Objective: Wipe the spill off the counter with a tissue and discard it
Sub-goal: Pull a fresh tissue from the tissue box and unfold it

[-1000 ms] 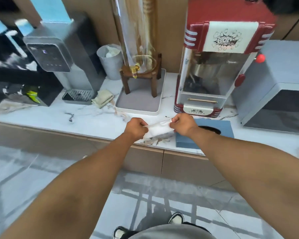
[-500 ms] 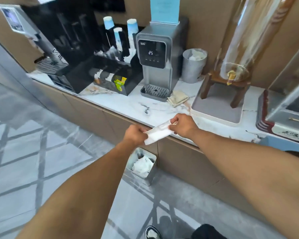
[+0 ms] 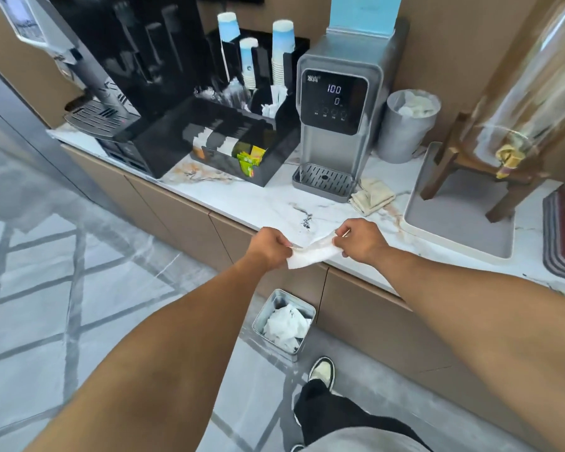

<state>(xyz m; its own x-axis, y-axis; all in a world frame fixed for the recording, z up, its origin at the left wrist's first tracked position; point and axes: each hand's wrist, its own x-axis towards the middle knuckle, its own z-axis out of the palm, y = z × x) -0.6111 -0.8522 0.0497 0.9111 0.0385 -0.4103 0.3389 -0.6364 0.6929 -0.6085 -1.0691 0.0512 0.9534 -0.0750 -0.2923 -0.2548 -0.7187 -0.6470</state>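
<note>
A white tissue (image 3: 312, 254) is stretched between my two hands at the front edge of the marble counter (image 3: 258, 200). My left hand (image 3: 269, 247) pinches its left end and my right hand (image 3: 359, 239) pinches its right end. A small dark spill mark (image 3: 306, 220) lies on the counter just beyond the tissue, in front of the water dispenser. On the floor below stands a square metal bin (image 3: 282, 324) with crumpled white tissues inside.
A grey water dispenser (image 3: 335, 115) stands behind the spill, with a folded beige cloth (image 3: 372, 195) beside its drip tray. A round metal bin (image 3: 408, 125), a glass drink dispenser on a tray (image 3: 463, 216), a black sachet organiser (image 3: 229, 148) and a coffee machine (image 3: 105, 76) line the counter.
The view has swung left along the counter, away from the popcorn machine. Both hands keep hold of the tissue and now sit near the dark mark, with the floor bin in view.
</note>
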